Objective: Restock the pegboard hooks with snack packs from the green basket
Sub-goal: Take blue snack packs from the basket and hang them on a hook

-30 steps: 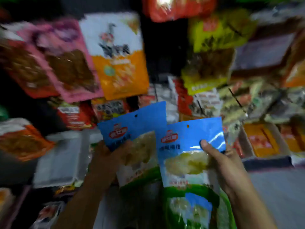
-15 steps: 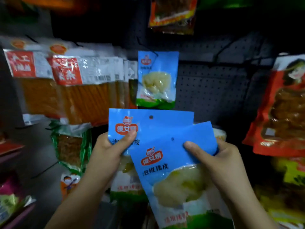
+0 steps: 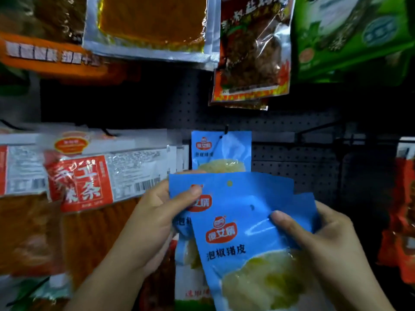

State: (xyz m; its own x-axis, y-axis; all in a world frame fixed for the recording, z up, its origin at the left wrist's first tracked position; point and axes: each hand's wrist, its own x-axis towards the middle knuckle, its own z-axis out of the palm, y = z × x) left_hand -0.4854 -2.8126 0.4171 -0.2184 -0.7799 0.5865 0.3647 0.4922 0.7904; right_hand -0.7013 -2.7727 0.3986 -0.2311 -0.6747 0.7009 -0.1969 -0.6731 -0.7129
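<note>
Two blue snack packs overlap in front of me. My left hand [image 3: 155,223] pinches the rear blue pack [image 3: 235,187] by its upper left corner, thumb on its red logo. My right hand [image 3: 318,243] grips the front blue pack [image 3: 235,254] at its upper right edge, thumb on its face. Both packs show punched hang holes near the top. Just above them, one matching blue pack [image 3: 221,150] hangs on a black hook [image 3: 226,129] of the dark pegboard [image 3: 292,167]. The green basket is out of sight.
Orange strip-snack packs with red and white labels [image 3: 85,176] hang in a dense row to the left. Above hang a silver-edged orange pack [image 3: 152,25], a red flame-printed pack [image 3: 251,52] and a green pack [image 3: 350,34]. Bare black hooks [image 3: 318,127] stick out right of the hanging blue pack.
The view has tilted up and closed in on the pegboard. Both hands have risen with their packs, whose tops now sit just under the hanging blue pack.
</note>
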